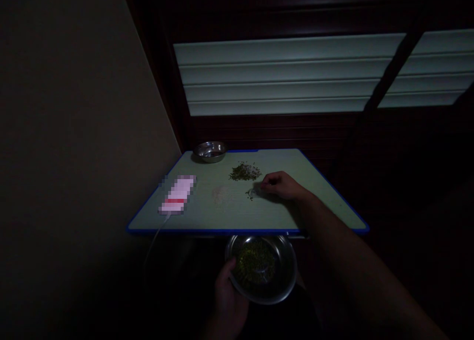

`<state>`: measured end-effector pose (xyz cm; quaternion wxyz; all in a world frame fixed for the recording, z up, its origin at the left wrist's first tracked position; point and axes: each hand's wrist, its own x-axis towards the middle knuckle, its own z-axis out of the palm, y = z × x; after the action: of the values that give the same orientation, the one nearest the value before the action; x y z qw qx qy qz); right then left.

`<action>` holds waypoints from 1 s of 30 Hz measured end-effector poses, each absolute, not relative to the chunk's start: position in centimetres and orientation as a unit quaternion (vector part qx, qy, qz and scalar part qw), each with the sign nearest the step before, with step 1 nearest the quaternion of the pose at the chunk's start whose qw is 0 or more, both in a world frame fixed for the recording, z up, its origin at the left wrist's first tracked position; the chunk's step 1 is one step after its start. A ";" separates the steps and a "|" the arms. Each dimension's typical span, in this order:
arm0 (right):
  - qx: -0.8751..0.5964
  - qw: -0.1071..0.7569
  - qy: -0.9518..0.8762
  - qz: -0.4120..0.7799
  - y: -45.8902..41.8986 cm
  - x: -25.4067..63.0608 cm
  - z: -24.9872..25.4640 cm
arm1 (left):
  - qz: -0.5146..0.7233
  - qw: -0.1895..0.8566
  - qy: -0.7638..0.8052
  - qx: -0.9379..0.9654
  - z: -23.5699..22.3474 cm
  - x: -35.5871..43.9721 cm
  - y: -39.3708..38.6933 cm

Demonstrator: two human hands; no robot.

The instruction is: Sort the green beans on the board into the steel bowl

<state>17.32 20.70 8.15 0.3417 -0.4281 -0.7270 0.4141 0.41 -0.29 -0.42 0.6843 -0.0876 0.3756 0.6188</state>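
Note:
My left hand [231, 295] grips the near left rim of a steel bowl [289, 271], its thumb over the edge. The bowl is below the front edge of the table and holds many small green beans [255, 261], like mung beans. Above the table, my right hand [281, 185] has its fingers curled together in a pinch; whatever is between the fingertips is hidden. Just left of those fingertips lies a small scatter of green beans and white grains [252, 194]. Farther back is a larger pile of green beans mixed with white grains [244, 171].
A pale table [289, 219] with a blue edge carries everything. A faint patch of white grains [219, 195] lies left of the scatter. At the left is a lit phone [178, 194] with a white cable [153, 241]. Another steel bowl [210, 152] stands at the back left.

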 end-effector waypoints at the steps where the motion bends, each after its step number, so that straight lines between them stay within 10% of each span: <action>1: -0.429 0.349 -0.724 0.411 20.8 17.4 8.1 | 0.621 0.683 0.375 -0.087 -0.4 0.4 -0.3; 30: -0.443 0.353 -0.712 0.415 21.0 17.4 7.7 | 0.615 0.686 0.378 -0.093 -0.7 0.3 -0.2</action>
<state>17.43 21.03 7.69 0.3530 -0.4430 -0.7118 0.4153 0.34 -0.18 -0.69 0.6858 -0.0926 0.3782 0.6148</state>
